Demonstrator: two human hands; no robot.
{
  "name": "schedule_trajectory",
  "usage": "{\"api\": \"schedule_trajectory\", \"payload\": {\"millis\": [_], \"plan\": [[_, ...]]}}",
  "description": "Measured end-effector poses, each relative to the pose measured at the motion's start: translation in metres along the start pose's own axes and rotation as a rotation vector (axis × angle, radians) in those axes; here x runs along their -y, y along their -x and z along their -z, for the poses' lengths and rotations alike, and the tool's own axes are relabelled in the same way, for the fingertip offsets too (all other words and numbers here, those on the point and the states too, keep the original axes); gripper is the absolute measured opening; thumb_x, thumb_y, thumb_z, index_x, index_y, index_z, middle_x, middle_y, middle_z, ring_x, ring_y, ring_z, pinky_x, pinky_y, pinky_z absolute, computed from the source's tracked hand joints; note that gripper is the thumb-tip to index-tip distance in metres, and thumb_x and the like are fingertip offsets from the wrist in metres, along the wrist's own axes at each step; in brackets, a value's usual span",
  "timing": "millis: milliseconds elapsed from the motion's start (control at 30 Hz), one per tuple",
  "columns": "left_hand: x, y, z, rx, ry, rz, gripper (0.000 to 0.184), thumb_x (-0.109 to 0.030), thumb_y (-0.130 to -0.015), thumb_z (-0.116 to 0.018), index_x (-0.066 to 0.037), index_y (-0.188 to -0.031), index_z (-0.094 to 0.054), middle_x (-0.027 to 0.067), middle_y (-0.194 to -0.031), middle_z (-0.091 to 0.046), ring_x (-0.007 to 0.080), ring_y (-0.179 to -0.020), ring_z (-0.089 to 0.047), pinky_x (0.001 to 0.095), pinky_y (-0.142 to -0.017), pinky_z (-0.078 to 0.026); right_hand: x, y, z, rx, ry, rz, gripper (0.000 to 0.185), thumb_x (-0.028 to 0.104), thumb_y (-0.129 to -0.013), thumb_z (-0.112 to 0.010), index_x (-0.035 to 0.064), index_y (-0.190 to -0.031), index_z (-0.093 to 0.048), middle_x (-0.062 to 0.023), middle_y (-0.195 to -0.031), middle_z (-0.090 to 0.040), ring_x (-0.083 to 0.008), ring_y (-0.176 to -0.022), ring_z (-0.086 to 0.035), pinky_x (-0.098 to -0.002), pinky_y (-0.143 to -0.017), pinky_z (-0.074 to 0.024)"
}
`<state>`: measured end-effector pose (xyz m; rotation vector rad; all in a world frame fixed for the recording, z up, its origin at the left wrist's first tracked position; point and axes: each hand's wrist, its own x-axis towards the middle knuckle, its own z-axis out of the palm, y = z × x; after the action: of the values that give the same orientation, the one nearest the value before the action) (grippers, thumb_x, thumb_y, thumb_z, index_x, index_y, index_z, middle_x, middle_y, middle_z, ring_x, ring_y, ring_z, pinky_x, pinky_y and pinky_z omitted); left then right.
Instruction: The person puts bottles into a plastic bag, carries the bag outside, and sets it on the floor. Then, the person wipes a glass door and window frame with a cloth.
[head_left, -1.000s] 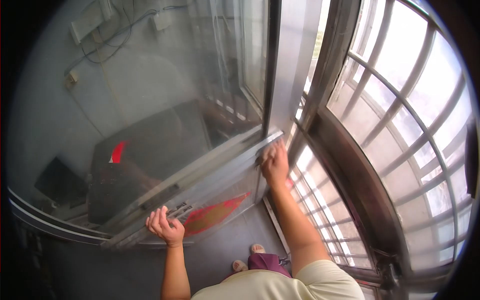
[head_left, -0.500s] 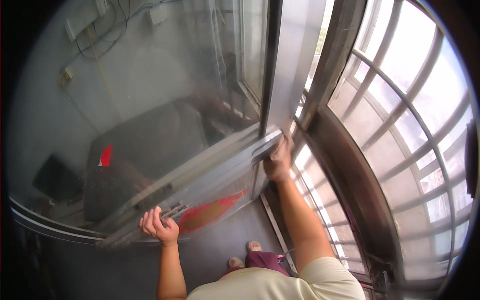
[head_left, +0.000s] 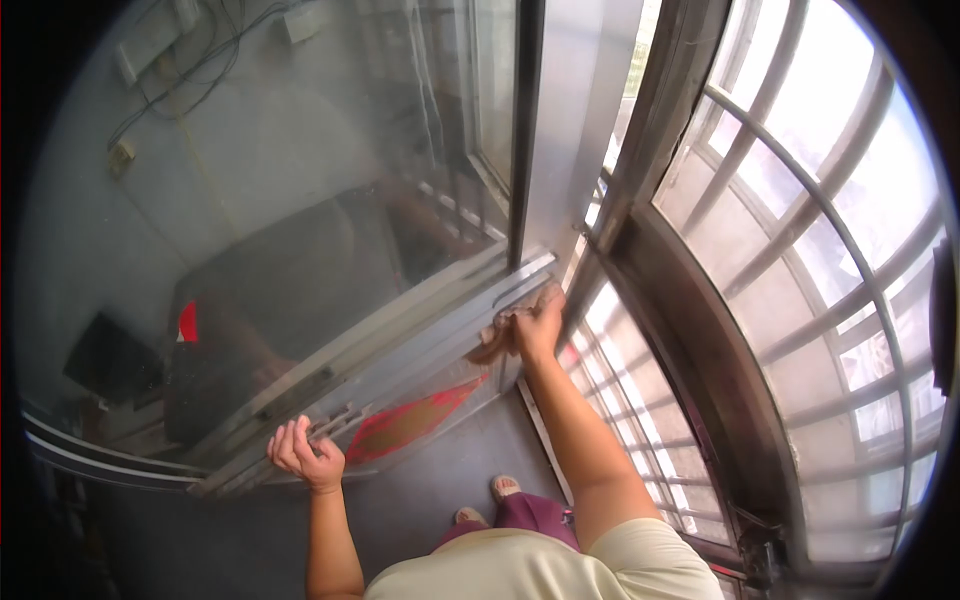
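A glass door point(head_left: 300, 210) with a metal crossrail point(head_left: 430, 325) stands in front of me. My right hand point(head_left: 540, 318) presses a crumpled grey-brown cloth point(head_left: 497, 330) against the panel just under the rail, near the door's right side. Its fingers are bent over the cloth, which is partly hidden. At the lower left, my left hand point(head_left: 305, 455) is closed around a metal door handle point(head_left: 335, 422); the fingers cover most of the grip. Between the hands, a red-edged brown diamond-shaped sticker point(head_left: 415, 420) is on the lower panel.
To the right are a brown metal frame point(head_left: 690, 300) and a barred window point(head_left: 800, 230). Behind the glass, cables point(head_left: 210, 70) run along a wall, and a small red patch point(head_left: 188, 322) shows. My sandalled feet point(head_left: 505, 487) stand on the grey floor point(head_left: 420, 500).
My right hand has moved left along the underside of the rail with the cloth, away from the door's right edge. The left hand keeps its grip; the view has shifted slightly.
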<state>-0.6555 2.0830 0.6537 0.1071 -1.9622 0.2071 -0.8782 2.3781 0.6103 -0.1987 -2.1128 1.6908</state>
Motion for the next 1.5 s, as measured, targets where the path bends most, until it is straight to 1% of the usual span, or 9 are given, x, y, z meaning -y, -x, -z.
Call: {"api": "schedule_trajectory", "payload": {"millis": [233,300,533,700,833,1200,1333,1467,1500], "plan": [[-0.001,0.003,0.002,-0.006,-0.003,0.014,0.043,0.003,-0.068,-0.046,-0.002,-0.108,-0.06,0.0095,-0.108,-0.054,0.028,-0.106,-0.048,0.0455,-0.094,-0.038,0.02,0.046,-0.02,-0.111,-0.084,0.0,0.063,-0.002,-0.072,-0.051,-0.0022,-0.133,-0.034,-0.0194,-0.127,-0.047,-0.0307,-0.118,-0.047,-0.0357,-0.101,-0.0355],[0.0,0.005,0.003,-0.003,0.002,-0.001,0.043,0.003,-0.068,-0.047,-0.002,-0.109,-0.059,0.0098,-0.109,-0.054,0.0284,-0.106,-0.049,0.046,-0.094,-0.038,-0.028,0.023,-0.025,-0.035,0.018,0.009,0.072,-0.002,-0.073,-0.051,-0.0018,-0.138,-0.02,-0.0227,-0.118,-0.054,-0.0356,-0.109,-0.054,-0.0387,-0.094,-0.0408],[0.006,0.004,0.006,0.021,0.012,-0.035,0.044,0.002,-0.067,-0.046,-0.002,-0.109,-0.06,0.0094,-0.108,-0.054,0.0279,-0.105,-0.049,0.0453,-0.094,-0.038,-0.071,-0.049,-0.035,-0.351,-0.285,-0.059,0.013,0.004,-0.084,-0.046,-0.0046,-0.087,-0.057,-0.013,-0.077,-0.059,-0.0208,-0.066,-0.057,-0.0344,-0.06,-0.048],[-0.002,0.002,0.002,-0.021,0.002,0.023,0.044,0.002,-0.067,-0.046,-0.003,-0.109,-0.06,0.009,-0.108,-0.054,0.0281,-0.105,-0.048,0.0452,-0.094,-0.037,-0.055,0.019,-0.04,0.038,-0.154,-0.372,0.025,0.008,-0.084,-0.044,-0.0089,-0.093,-0.06,-0.0277,-0.087,-0.064,-0.0377,-0.08,-0.064,-0.0423,-0.072,-0.0491],[0.0,0.004,0.001,-0.022,0.022,0.022,0.045,0.002,-0.067,-0.046,-0.003,-0.109,-0.06,0.0089,-0.109,-0.054,0.0284,-0.106,-0.048,0.0453,-0.095,-0.037,-0.009,0.109,-0.053,0.129,0.079,0.057,0.046,-0.003,-0.076,-0.045,-0.0069,-0.122,-0.046,-0.0227,-0.118,-0.054,-0.035,-0.113,-0.051,-0.0395,-0.099,-0.0365],[0.002,-0.004,0.017,0.086,0.071,0.007,0.048,0.008,-0.067,-0.046,-0.003,-0.111,-0.06,0.0098,-0.112,-0.055,0.0281,-0.107,-0.05,0.0449,-0.094,-0.039,-0.022,0.095,-0.046,0.216,-0.147,-0.2,0.032,0.002,-0.083,-0.04,-0.0037,-0.111,-0.054,-0.0184,-0.113,-0.057,-0.0298,-0.102,-0.056,-0.0345,-0.089,-0.0427],[0.001,-0.005,0.025,0.158,0.122,0.046,0.047,0.008,-0.068,-0.047,-0.003,-0.111,-0.06,0.01,-0.114,-0.056,0.0293,-0.108,-0.051,0.045,-0.096,-0.038,0.02,0.163,-0.018,0.522,-0.304,-0.102,0.034,0.015,-0.088,-0.049,-0.005,-0.116,-0.052,-0.0192,-0.122,-0.052,-0.032,-0.119,-0.046,-0.0358,-0.103,-0.0311],[0.014,-0.01,0.045,0.16,0.272,0.098,0.04,0.009,-0.071,-0.047,0.001,-0.108,-0.06,0.0138,-0.112,-0.059,0.0341,-0.107,-0.054,0.0452,-0.095,-0.039,0.051,0.146,0.018,0.408,-0.107,0.608,0.038,0.015,-0.083,-0.061,-0.001,-0.116,-0.052,-0.0166,-0.12,-0.053,-0.0267,-0.117,-0.047,-0.0394,-0.102,-0.0329],[0.019,-0.005,0.053,0.1,0.257,0.126,0.04,0.009,-0.071,-0.047,0.001,-0.107,-0.061,0.0143,-0.11,-0.059,0.0347,-0.106,-0.054,0.0447,-0.094,-0.04,0.06,0.141,0.015,0.335,-0.298,0.489,0.036,0.015,-0.083,-0.062,-0.0001,-0.115,-0.054,-0.0154,-0.118,-0.054,-0.0273,-0.117,-0.047,-0.0403,-0.101,-0.0337]]}}
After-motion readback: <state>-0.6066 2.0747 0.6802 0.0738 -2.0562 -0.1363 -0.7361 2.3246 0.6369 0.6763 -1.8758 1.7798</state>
